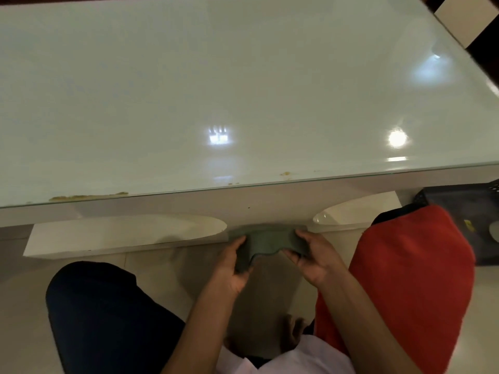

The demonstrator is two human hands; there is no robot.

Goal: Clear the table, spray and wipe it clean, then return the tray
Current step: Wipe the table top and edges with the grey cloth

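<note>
Holding a green cloth (266,242) between them, the left hand (234,268) and the right hand (314,259) sit low in front of the person, below the near edge of the table (243,76). The left hand's fingers curl round the cloth's left end, and the right hand pinches its right end, so the cloth stretches across the gap with its lower edge sagging in a wave. A dark trouser leg (108,314) lies to the left of the forearms, and a red cloth (405,279) drapes over the knee on the right. Just beyond the hands stands the white base of the table, with pale tiled floor (16,306) around it. Farther on, the glossy glass tabletop fills the view. Yellowish crumbs and smears (89,197) lie along its near edge at the left, with a smaller speck (285,173) farther right. Ceiling lights glare off the glass. At the right, beside the table, sits a dark perforated bin (469,206).
</note>
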